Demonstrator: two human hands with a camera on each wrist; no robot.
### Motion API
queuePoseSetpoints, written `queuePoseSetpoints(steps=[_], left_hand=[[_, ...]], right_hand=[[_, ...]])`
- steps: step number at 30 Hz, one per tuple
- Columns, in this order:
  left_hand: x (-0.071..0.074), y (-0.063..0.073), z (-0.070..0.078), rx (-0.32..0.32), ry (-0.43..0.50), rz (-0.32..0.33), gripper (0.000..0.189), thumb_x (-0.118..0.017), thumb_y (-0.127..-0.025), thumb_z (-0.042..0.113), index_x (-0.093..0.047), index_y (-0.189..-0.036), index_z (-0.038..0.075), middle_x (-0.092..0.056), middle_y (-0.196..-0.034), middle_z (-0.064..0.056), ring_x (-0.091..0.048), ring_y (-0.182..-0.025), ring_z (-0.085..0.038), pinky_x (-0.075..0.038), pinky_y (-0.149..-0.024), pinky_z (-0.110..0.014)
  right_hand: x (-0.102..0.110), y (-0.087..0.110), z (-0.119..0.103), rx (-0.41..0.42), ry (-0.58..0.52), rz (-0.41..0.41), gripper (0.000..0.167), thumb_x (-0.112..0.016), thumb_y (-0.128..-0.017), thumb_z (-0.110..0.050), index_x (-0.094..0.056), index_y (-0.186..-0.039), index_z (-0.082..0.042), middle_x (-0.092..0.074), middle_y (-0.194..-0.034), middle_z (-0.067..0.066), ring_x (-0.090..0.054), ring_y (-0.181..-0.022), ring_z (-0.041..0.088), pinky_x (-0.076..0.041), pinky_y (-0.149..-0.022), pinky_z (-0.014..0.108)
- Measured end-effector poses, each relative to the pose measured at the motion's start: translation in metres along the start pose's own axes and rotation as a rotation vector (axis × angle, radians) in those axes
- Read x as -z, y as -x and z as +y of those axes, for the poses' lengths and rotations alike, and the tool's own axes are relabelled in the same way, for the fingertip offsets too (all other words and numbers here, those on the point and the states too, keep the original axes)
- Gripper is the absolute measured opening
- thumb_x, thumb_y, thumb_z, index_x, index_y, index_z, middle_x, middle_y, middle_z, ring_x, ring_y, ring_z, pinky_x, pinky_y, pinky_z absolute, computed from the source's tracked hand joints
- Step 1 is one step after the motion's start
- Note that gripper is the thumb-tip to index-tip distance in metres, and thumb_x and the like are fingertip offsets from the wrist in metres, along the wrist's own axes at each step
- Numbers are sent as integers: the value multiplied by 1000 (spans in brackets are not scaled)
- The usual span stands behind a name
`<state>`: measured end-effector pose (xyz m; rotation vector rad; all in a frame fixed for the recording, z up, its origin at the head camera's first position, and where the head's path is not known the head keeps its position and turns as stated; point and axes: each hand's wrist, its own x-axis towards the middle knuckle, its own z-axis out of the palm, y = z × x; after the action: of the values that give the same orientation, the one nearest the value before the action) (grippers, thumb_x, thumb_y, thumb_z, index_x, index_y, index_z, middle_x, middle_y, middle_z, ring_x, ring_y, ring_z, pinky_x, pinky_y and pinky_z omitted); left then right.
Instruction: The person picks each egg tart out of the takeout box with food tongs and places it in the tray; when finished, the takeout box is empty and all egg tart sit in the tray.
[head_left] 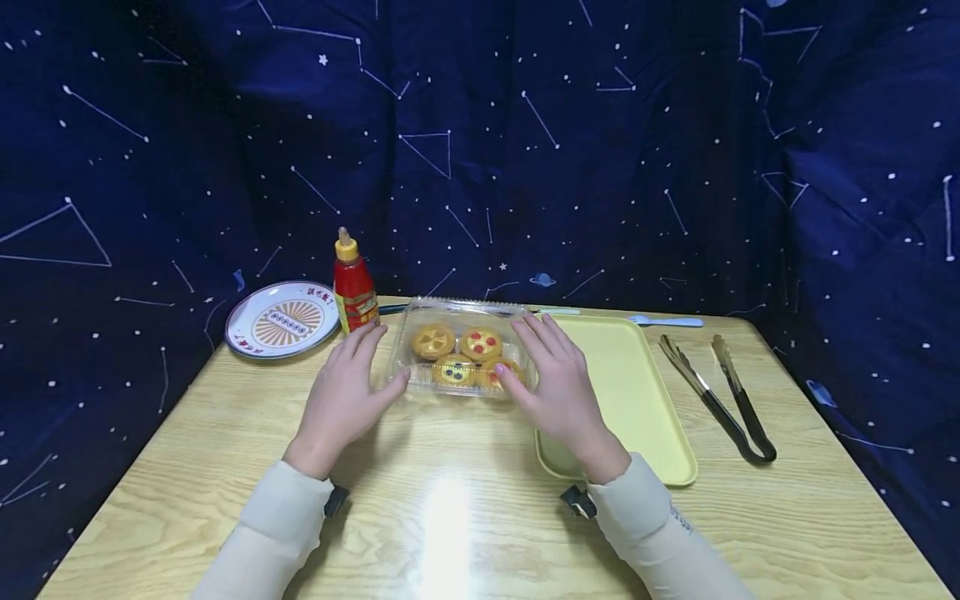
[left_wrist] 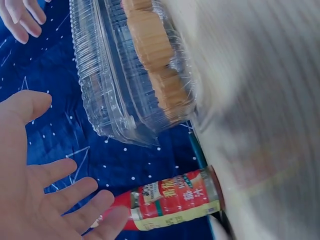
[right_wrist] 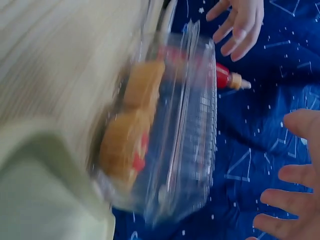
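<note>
A clear plastic clamshell box [head_left: 465, 312] with several small round tarts [head_left: 433, 341] inside stands on the table, its lid down. My left hand [head_left: 347, 392] hovers at its left front corner, fingers spread and holding nothing. Beside the right front corner is my right hand [head_left: 555, 379], palm turned inward, fingers apart and likewise holding nothing. In the left wrist view, a gap shows between the left fingers and the box [left_wrist: 112, 75]. The right wrist view shows the right fingers apart from the box [right_wrist: 170, 130] too.
A red sauce bottle [head_left: 356, 287] stands left of the box, with a patterned plate [head_left: 281, 319] beyond it. To the right lie a pale yellow tray [head_left: 637, 400], black-handled tongs [head_left: 731, 408] and a light blue fork [head_left: 667, 322]. A dark star-patterned cloth [head_left: 480, 150] hangs behind the table.
</note>
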<state>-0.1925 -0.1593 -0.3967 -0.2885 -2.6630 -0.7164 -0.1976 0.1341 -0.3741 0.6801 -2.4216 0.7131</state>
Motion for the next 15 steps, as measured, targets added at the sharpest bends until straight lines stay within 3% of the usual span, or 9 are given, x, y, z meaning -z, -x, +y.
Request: queuePoseSetpoints(steps=[9, 15], left_hand=[[-3, 3, -14, 70, 152, 4, 67, -64, -91, 50, -45, -143, 13, -46, -143, -11, -47, -127, -35, -42, -99, -57], [0, 2, -20, 151, 254, -22, 60, -57, -97, 46, -44, -144, 12, -46, -143, -13, -52, -121, -35, -46, -93, -55]], right_hand=[[-26, -13, -26, 66, -51, 6, 59, -67, -90, -39, -55, -138, -7, -49, -145, 11, -37, -139, 32, -31, -109, 57], [-39, -26, -45, 69, -58, -21, 60, -68, -89, -42, -55, -137, -9, -49, -145, 11, -37, -138, 34, -34, -106, 61]])
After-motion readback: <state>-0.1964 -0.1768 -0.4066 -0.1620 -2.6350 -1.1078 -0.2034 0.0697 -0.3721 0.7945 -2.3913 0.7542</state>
